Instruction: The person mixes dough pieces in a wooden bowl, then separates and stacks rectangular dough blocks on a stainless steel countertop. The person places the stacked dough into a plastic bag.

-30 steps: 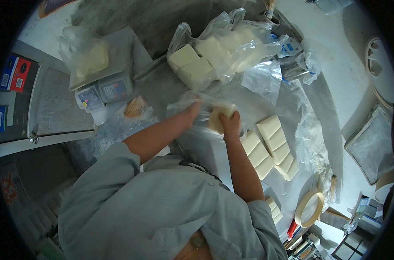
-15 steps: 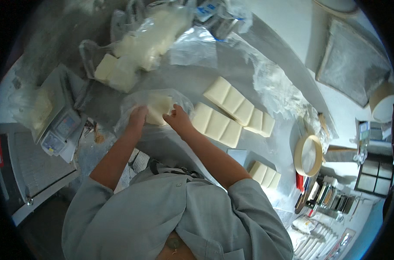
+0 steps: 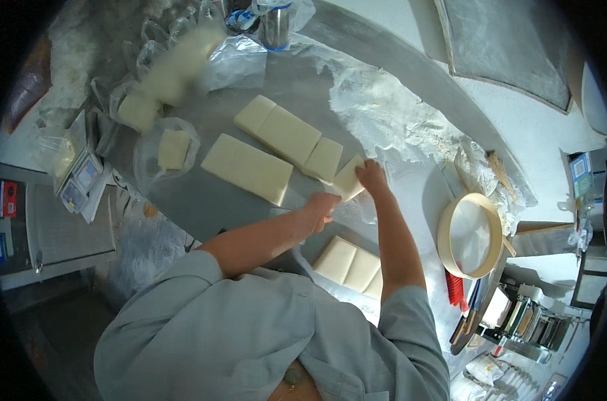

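You stand in what appears to be a bakery workroom. Your grey worktable (image 3: 286,83) bears flour (image 3: 377,100), pale dough slabs (image 3: 246,168) and a round sieve (image 3: 472,244).

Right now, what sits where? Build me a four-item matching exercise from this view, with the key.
1. Right hand
2. Round pale-wood hoop
3. Shiny metal blue-rimmed cylinder
4. Loose white powder

A. near the picture's top edge
B. touching a small creamy squarish block
C. scattered over the grey tabletop
D. beside a red object

1-B; 2-D; 3-A; 4-C
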The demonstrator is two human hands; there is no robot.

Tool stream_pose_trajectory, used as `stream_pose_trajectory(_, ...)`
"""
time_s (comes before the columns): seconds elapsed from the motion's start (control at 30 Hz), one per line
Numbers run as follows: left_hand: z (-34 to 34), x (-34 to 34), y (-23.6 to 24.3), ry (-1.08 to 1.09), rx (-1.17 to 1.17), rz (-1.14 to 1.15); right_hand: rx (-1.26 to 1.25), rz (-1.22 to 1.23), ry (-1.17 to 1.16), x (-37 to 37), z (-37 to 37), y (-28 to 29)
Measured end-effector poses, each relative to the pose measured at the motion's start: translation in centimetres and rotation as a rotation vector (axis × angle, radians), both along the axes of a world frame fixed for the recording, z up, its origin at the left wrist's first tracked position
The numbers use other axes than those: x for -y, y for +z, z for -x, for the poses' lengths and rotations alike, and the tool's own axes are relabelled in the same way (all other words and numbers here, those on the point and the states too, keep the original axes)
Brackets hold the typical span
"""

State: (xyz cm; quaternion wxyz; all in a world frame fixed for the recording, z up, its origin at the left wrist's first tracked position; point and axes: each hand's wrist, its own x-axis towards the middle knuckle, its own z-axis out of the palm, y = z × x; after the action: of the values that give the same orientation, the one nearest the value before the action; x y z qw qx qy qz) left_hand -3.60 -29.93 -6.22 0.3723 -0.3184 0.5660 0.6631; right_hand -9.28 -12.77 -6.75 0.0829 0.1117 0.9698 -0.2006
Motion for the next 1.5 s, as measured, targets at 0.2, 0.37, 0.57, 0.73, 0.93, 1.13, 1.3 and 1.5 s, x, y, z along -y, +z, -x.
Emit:
stream_pose_trajectory(0.2,-0.4,-2.4,-4.0,-0.122,-0.294,0.147,-0.144,0.403,-0.085,-2.9,-9.1,-4.8)
stream_pose_trajectory(0.37,0.0,-4.3,0.8,-0.356,-0.340,0.155,-0.039,0.680,-0.382,-3.3,-11.4,-1.8)
stream_pose_trajectory(0.57,-3.8,-6.0,5.6,-0.641,-0.859,0.426,0.094,1.596,-0.203,-5.5,-15.6,0.4)
stream_pose_trajectory(0.73,-1.3,-8.1,6.1,-0.653,-1.104,0.135,-0.049,2.014,-0.199,-5.5,-15.5,4.2)
stream_pose_trajectory(0.93,3.8,-10.0,-0.2,-0.435,-0.938,-0.016,-0.139,1.628,-0.517,-7.3,-7.5,1.3)
stream_pose_trajectory(1.13,6.3,-9.9,4.0,0.066,0.131,-0.454,-0.143,1.678,-0.429,-8.3,-4.2,10.2)
stream_pose_trajectory(1.3,5.7,-11.5,5.0,0.108,0.279,-0.902,-0.050,0.157,-0.248,-5.0,-3.7,9.6)
stream_pose_trajectory(1.5,4.2,-13.1,7.9,0.202,0.207,-0.578,0.122,-0.052,-0.212,-8.0,-3.8,4.4)
